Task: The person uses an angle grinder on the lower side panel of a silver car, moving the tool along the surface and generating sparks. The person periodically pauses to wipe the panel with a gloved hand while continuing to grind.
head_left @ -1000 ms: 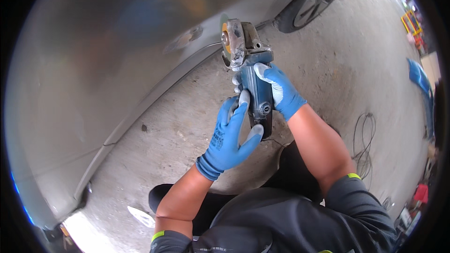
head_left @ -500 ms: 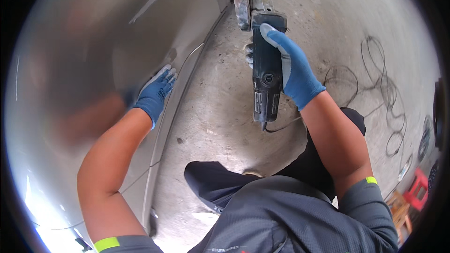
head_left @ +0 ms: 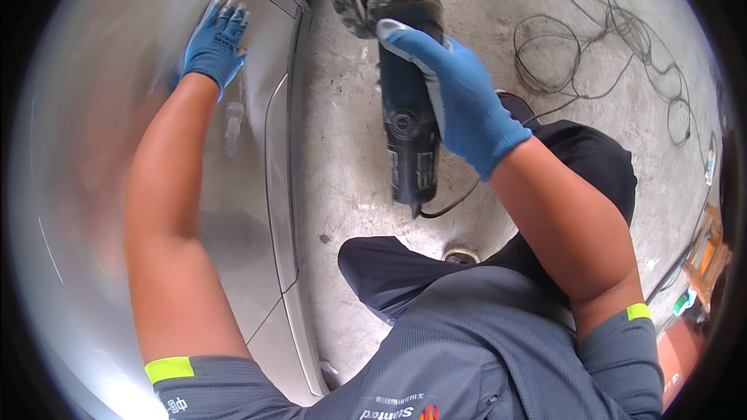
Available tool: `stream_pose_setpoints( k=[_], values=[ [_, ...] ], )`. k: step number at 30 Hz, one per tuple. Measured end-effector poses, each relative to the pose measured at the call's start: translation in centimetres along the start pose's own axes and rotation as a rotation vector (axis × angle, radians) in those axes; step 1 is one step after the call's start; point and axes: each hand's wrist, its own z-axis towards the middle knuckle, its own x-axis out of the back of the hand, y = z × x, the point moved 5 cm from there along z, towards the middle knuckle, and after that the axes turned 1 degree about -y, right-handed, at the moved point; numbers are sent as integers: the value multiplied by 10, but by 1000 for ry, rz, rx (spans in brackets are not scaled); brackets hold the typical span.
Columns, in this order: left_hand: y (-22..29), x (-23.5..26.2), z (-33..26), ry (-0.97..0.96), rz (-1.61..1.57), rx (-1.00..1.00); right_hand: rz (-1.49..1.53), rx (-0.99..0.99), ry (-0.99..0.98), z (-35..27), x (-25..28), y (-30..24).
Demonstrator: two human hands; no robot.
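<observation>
Left hand [head_left: 215,39] spread flat on silver car panel [head_left: 93,148]; right hand [head_left: 459,101] clamped around grinder [head_left: 405,101]; cables [head_left: 599,47] on concrete floor [head_left: 342,163].

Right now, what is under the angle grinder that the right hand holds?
Under the angle grinder in the right hand lies bare concrete floor, with its black cord trailing off the rear end. The floor directly beneath the body is covered by the tool itself.

We're looking at an auto body workshop: silver car body panel [head_left: 117,148] filling the left, stained concrete floor [head_left: 342,155], black cables [head_left: 591,39] lying coiled across it, angle grinder [head_left: 401,85] out.
</observation>
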Motion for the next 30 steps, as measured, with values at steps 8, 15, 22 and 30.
stream_pose_setpoints(
  k=[8, 15, 22, 30],
  values=[
    [134, -46, -107, -231, 117, -352, 12, 55, -7, -15, -3, 11],
    [236, -108, -243, -294, 121, -634, -96, 15, 18, -33, 5, 19],
    [159, -53, -260, -291, -47, -438, -247, -36, 68, -34, 15, 30],
    [70, -2, -171, -121, -197, -104, -382, -29, 51, -23, 9, 66]
  ],
)
